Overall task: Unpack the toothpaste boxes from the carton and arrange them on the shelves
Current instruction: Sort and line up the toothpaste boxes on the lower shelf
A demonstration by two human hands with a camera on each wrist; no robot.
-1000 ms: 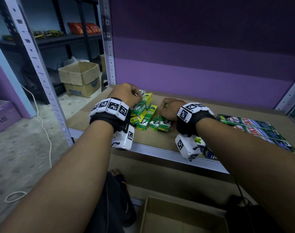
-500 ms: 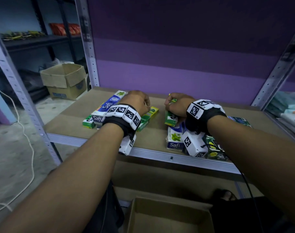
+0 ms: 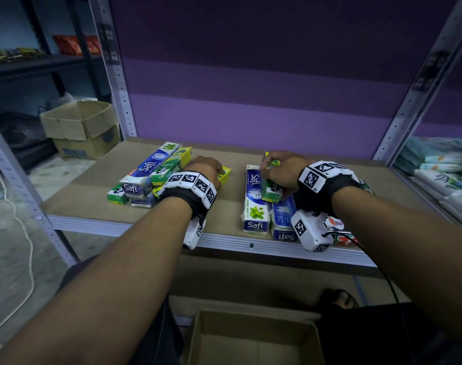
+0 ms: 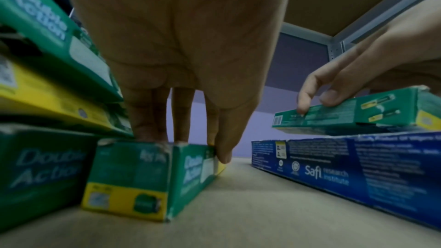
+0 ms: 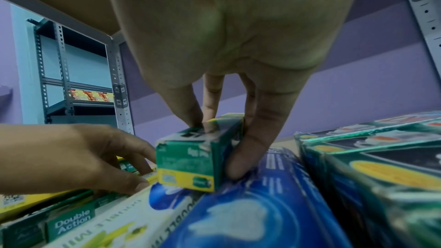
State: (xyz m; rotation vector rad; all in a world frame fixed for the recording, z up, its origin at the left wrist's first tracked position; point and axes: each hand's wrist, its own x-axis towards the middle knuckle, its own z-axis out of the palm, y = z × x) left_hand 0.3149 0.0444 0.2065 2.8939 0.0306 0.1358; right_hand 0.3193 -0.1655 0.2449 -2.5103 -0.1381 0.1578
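Nearest the viewer, an open brown carton sits on the floor below the shelf. On the shelf's front right, two blue Safi boxes lie side by side, their ends at the front edge. Right hand: grip closed on a small green-and-yellow box, thumb and fingers pinching its sides, the box resting atop the blue ones. Left hand: grip closed on another green Double Action box lying flat on the shelf board, fingertips on top, thumb on its side. To its left, a pile of green boxes under a long blue Safi box. Farther left, a second cardboard box on the floor.
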